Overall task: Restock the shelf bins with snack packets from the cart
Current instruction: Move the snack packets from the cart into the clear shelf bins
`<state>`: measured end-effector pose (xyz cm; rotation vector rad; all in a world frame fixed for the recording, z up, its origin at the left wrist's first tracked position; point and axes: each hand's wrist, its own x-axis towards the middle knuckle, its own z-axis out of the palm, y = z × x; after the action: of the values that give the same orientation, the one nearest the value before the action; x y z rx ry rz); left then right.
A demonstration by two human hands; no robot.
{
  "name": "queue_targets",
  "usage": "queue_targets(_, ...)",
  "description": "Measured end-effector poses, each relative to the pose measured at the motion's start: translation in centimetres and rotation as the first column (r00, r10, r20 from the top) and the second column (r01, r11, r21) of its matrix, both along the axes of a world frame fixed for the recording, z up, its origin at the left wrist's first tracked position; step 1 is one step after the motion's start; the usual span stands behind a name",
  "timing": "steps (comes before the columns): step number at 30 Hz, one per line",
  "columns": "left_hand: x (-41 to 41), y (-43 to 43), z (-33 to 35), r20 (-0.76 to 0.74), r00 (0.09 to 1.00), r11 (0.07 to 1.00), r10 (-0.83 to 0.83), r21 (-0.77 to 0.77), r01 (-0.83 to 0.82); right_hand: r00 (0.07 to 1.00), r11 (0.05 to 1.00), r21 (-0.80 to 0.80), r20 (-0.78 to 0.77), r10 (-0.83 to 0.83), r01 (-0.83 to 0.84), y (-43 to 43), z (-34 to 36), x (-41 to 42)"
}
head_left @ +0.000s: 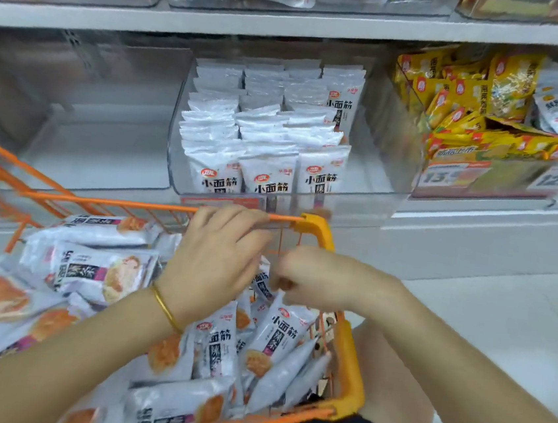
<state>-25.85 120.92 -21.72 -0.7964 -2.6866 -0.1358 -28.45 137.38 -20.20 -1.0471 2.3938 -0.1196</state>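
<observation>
An orange wire cart (350, 374) in the lower half holds several white snack packets (218, 349) with black lettering. My left hand (214, 259), with a gold bangle at the wrist, hovers over the cart's far right corner. Its fingers curl over the top of an upright snack packet (262, 282), and its palm side is hidden. My right hand (318, 279) pinches the same packet from the right. Straight ahead a clear shelf bin (371, 200) stands partly filled with rows of the same packets (268, 134).
To the left of the filled bin a clear bin (98, 144) holds nothing. To the right, a bin of yellow packets (469, 128) carries price tags (453, 176). An upper shelf (290, 26) bears more bins. White floor (500, 320) lies to the right of the cart.
</observation>
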Motion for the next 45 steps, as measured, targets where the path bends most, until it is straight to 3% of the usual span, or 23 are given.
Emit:
queue_targets(3,0.8,-1.1,-1.1,0.067,0.997,0.999,0.039,0.005,-0.039,0.998,0.969,0.24,0.021,0.062,-0.066,-1.9,-4.9,0.7)
queue_targets(7,1.1,-1.8,-2.6,0.11,0.99,0.995,0.09,0.035,-0.095,0.987,0.914,0.396,-0.092,0.131,-0.084,-3.4,-8.4,1.0)
queue_targets(10,1.4,-2.2,-3.4,0.114,0.988,0.992,0.1,0.067,-0.108,0.981,0.837,0.539,-0.094,0.17,-0.094,-3.7,-10.1,0.8)
queue_targets(14,1.5,-2.3,-3.6,0.115,0.988,0.991,0.098,0.085,-0.108,0.981,0.826,0.564,-0.149,0.123,-0.018,-4.1,-10.1,0.3)
queue_targets(16,1.3,-2.4,-3.4,0.144,0.986,0.991,0.079,0.098,-0.094,0.982,0.878,0.479,-0.163,0.095,-0.005,-3.9,-8.6,-0.1)
queue_targets(19,0.8,-2.3,-2.8,0.289,0.954,0.985,0.079,0.122,-0.119,0.997,0.966,0.254,-0.062,-0.042,0.057,-3.3,-5.0,-0.5)
queue_targets(21,0.5,-2.4,-2.3,0.49,0.869,0.98,0.07,0.131,-0.152,0.993,0.99,0.093,-0.064,-0.099,0.105,-2.4,-2.4,-0.7)
queue_targets(23,0.3,-2.3,-1.7,0.687,0.727,0.97,0.026,0.158,-0.185,0.983,0.991,-0.027,-0.123,-0.135,0.133,-1.2,-0.1,-0.6)
queue_targets(26,0.2,-1.2,-0.2,0.74,0.671,0.955,-0.047,0.231,-0.187,0.965,0.955,-0.203,-0.107,-0.241,0.216,0.8,2.9,-0.2)
queue_targets(29,-0.6,0.3,1.3,0.73,0.671,0.903,-0.13,0.366,-0.224,0.903,0.782,-0.495,0.016,-0.428,0.38,1.9,4.6,0.0)
queue_targets(30,-1.1,0.8,1.9,0.732,0.661,0.87,-0.166,0.425,-0.252,0.856,0.65,-0.605,0.111,-0.504,0.461,2.4,4.8,-0.2)
queue_targets(31,-1.6,1.2,2.5,0.732,0.649,0.827,-0.207,0.485,-0.284,0.79,0.458,-0.693,0.271,-0.549,0.557,2.8,4.9,-0.3)
queue_targets(32,-2.0,1.7,3.2,0.728,0.641,0.776,-0.242,0.542,-0.323,0.707,0.245,-0.717,0.46,-0.538,0.653,3.3,4.9,-0.5)
queue_targets(33,-2.6,2.2,3.9,0.723,0.637,0.718,-0.267,0.591,-0.369,0.631,0.091,-0.68,0.611,-0.478,0.728,3.9,4.8,-0.7)
queue_targets(34,-3.2,2.8,4.6,0.71,0.643,0.658,-0.288,0.634,-0.406,0.592,0.042,-0.638,0.686,-0.423,0.769,4.4,4.7,-0.8)
queue_targets(37,-5.5,4.9,6.3,0.634,0.716,0.578,-0.294,0.714,-0.395,0.628,0.127,-0.636,0.674,-0.389,0.761,5.2,4.1,-1.3)
queue_targets(40,-8.0,6.6,7.5,0.549,0.806,0.565,-0.221,0.746,-0.353,0.583,0.002,-0.654,0.673,-0.455,0.757,6.3,4.5,-3.2)
queue_targets(41,-9.0,7.0,7.7,0.519,0.84,0.592,-0.161,0.731,-0.338,0.566,-0.035,-0.675,0.645,-0.513,0.737,6.9,4.8,-4.4)
queue_targets(43,-10.7,6.9,7.8,0.431,0.903,0.74,0.007,0.604,-0.294,0.542,-0.022,-0.747,0.502,-0.674,0.665,7.9,5.6,-6.4)
queue_targets(45,-12.2,6.7,7.3,0.329,0.939,0.889,0.105,0.392,-0.237,0.484,0.134,-0.782,0.232,-0.844,0.609,8.6,6.2,-8.7)
